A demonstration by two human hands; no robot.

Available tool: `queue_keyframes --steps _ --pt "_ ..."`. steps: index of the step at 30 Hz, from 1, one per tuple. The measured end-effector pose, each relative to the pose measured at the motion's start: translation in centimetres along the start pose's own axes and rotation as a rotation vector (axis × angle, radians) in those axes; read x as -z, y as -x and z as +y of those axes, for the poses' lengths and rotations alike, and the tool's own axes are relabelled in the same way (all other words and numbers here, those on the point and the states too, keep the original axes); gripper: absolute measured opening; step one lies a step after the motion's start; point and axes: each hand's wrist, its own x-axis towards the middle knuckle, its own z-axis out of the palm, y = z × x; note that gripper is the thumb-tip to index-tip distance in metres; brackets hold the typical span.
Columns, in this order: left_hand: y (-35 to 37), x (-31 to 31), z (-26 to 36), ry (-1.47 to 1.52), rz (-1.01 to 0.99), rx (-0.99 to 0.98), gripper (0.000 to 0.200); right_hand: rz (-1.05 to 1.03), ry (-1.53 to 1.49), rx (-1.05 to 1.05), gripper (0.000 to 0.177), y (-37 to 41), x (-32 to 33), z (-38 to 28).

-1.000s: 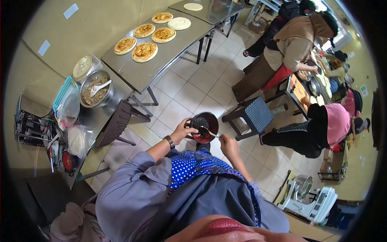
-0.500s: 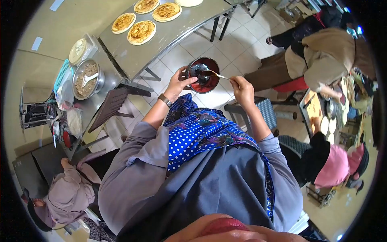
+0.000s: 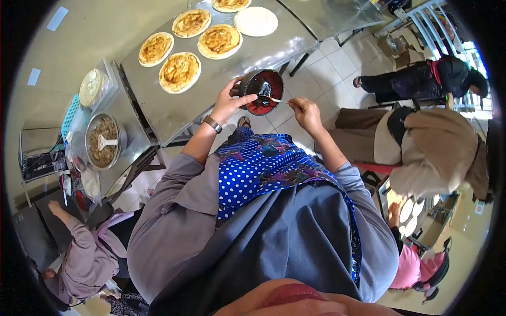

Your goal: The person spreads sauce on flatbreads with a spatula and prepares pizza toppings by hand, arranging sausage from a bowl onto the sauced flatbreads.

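Observation:
My left hand (image 3: 227, 104) grips a bowl (image 3: 272, 83) by its side, thumb over the rim. The bowl is dark outside and red inside, with a dark, glossy sauce in it. A spoon (image 3: 275, 100) is pinched in my right hand (image 3: 305, 113), its head in the tilted bowl. Beyond the bowl, several flat dough rounds lie on the steel table; one nearby round (image 3: 180, 72) is smeared with brown sauce. A plain white round (image 3: 255, 21) lies farther right.
The steel table (image 3: 138, 87) runs along the far side. To the left stand a metal bowl of brown filling (image 3: 122, 138) with a white scoop (image 3: 107, 142) and a tub of pale paste (image 3: 89, 87). Several people work around the room, one in brown (image 3: 443, 147) at right.
My body has moved closer to the steel table, bringing the bowl near its edge. More dough rounds have come into view. Both hands keep their hold.

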Motion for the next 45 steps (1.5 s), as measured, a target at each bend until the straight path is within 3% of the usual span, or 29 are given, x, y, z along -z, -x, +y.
queue_keyframes --steps 1,3,7,9,15,29,33,36,37,39,41,45 --pt "-1.7 0.3 0.5 0.002 0.01 -0.004 0.072 -0.005 -0.001 0.01 0.009 -1.8 -0.4 0.7" --pt "-4.6 1.0 1.6 -0.01 0.051 0.037 0.071 -0.211 -0.268 -0.287 0.009 -5.0 -1.3 2.2" --pt "-7.9 1.8 3.4 0.022 0.104 0.181 0.074 -0.359 -0.62 -0.49 0.01 -9.6 -3.0 3.8" --pt "-10.0 2.6 2.6 0.023 0.121 0.188 0.075 -0.503 -0.787 -0.717 0.01 -12.2 -3.0 4.4" --pt "-14.4 3.4 2.0 0.144 0.278 0.228 0.073 -0.547 -0.867 -0.754 0.01 -18.5 -4.1 7.9" --pt "-25.3 -0.4 2.7 0.378 0.616 0.209 0.078 -0.92 -0.936 -0.741 0.012 -36.9 -1.8 16.1" --pt "-26.4 0.0 1.7 0.386 0.718 0.202 0.083 -0.858 -0.902 -0.668 0.011 -40.8 -2.3 17.8" --pt "-26.2 0.8 1.0 0.33 0.789 0.208 0.08 -0.567 -0.689 -0.288 0.015 -42.6 -4.2 18.5" --pt "-25.9 0.8 1.2 0.333 0.798 0.215 0.08 -0.578 -0.689 -0.291 0.015 -43.0 -4.7 18.9" --pt "-25.2 0.4 1.7 0.35 0.873 0.182 0.077 -0.076 -0.062 0.426 0.01 -43.3 -5.4 19.4" --pt "-24.8 0.2 2.3 0.369 0.874 0.17 0.076 -0.127 0.0 0.499 0.014 -44.0 -5.2 19.9" --pt "-24.0 0.1 2.3 0.346 0.926 0.163 0.079 -0.023 0.057 0.677 0.02 -44.9 -3.0 18.3"
